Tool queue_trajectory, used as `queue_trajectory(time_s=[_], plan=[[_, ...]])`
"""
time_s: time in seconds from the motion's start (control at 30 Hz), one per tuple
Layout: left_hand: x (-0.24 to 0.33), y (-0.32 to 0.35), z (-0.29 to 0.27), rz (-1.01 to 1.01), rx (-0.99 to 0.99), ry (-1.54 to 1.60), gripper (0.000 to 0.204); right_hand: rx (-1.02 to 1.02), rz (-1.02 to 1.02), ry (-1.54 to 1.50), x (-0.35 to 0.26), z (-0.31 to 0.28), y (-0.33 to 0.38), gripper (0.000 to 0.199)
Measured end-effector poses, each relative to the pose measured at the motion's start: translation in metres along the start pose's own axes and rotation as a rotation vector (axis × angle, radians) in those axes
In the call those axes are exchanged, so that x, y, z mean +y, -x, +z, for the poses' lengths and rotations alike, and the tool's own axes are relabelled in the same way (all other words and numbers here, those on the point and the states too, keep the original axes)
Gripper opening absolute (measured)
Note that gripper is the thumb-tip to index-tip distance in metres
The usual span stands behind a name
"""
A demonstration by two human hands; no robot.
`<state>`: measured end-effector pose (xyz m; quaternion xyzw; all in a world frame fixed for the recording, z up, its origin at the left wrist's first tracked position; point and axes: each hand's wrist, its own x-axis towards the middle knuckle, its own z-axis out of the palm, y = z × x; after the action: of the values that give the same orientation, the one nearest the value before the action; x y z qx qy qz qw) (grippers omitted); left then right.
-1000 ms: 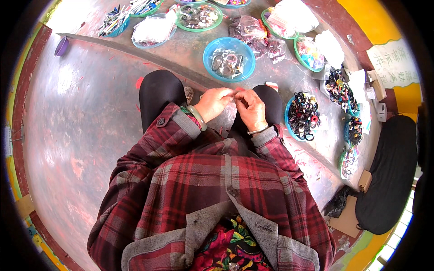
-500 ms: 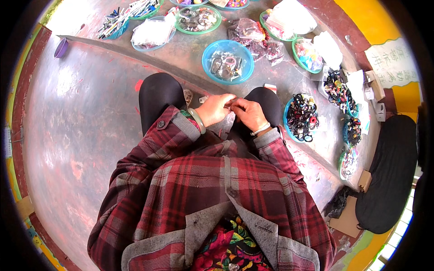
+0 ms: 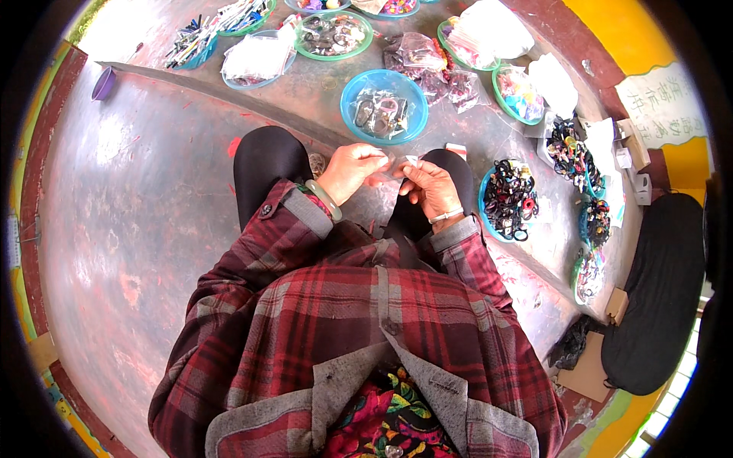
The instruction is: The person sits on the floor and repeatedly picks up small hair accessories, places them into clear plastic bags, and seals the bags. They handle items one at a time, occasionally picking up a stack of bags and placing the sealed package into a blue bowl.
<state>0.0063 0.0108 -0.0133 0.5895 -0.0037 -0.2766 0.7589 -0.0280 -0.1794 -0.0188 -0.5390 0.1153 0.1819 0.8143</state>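
My left hand (image 3: 350, 177) and my right hand (image 3: 432, 189) are raised over my lap, a short gap between them. Stretched across that gap is a small clear plastic bag (image 3: 395, 162), pinched by the fingertips of both hands. A small white patch shows at its right end, by my right fingers. What the bag contains, if anything, is too small to make out. Just beyond my hands stands a blue basket (image 3: 345, 114) with bagged ring-shaped items in it. To the right of my right knee is another blue basket (image 3: 484, 208), heaped with dark hair ties (image 3: 511, 195).
A step edge (image 3: 229, 98) crosses the concrete floor. Beyond it stand green baskets (image 3: 334, 55) of small goods, a basket of pens (image 3: 191, 44) and plastic packets (image 3: 424, 69). Cartons (image 3: 631, 145) and a long black cushion-like object (image 3: 653, 298) lie at the right.
My hands have moved apart from nearly touching, and the clear bag now shows between them. The right hand has turned a little and its fingers are raised. The baskets have stayed put.
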Motion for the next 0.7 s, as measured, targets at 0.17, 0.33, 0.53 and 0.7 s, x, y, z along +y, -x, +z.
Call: queue_trajectory(time_s=[0.17, 0.33, 0.53, 0.7], plan=[[-0.001, -0.001, 0.001, 0.005, -0.018, 0.028, 0.02, -0.013, 0.056, -0.025, 0.004, -0.006, -0.001, 0.017], [-0.009, -0.005, -0.003, 0.052, -0.023, 0.056, 0.019, -0.008, 0.09, -0.071, 0.0, -0.002, 0.0, 0.019], [-0.01, -0.006, -0.003, 0.068, -0.015, 0.09, 0.021, -0.062, 0.088, -0.039, -0.003, -0.001, 0.003, 0.021], [-0.005, -0.003, -0.001, 0.085, 0.002, 0.038, 0.023, -0.007, 0.106, -0.01, -0.002, 0.001, 0.003, 0.021]])
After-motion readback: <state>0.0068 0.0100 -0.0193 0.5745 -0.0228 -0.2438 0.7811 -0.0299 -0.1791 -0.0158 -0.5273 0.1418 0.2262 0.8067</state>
